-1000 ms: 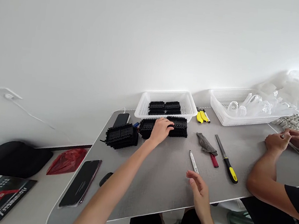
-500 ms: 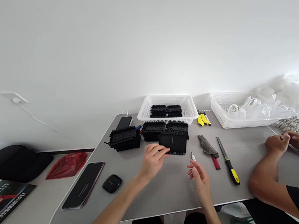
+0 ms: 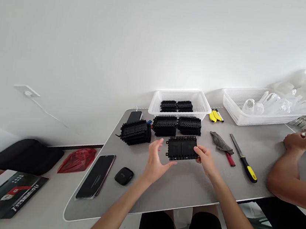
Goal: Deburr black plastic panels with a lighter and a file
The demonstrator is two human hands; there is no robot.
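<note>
Your L hand (image 3: 156, 164) is spread open just left of the black plate (image 3: 181, 147), mid table (image 3: 188, 187); R hand (image 3: 206, 159) touches its right edge, grip not clear. Take both short edges evenly

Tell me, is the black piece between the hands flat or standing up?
Lying flat: the black piece shows its broad face up, level with the table, left hand and right hand at its ends.
</note>
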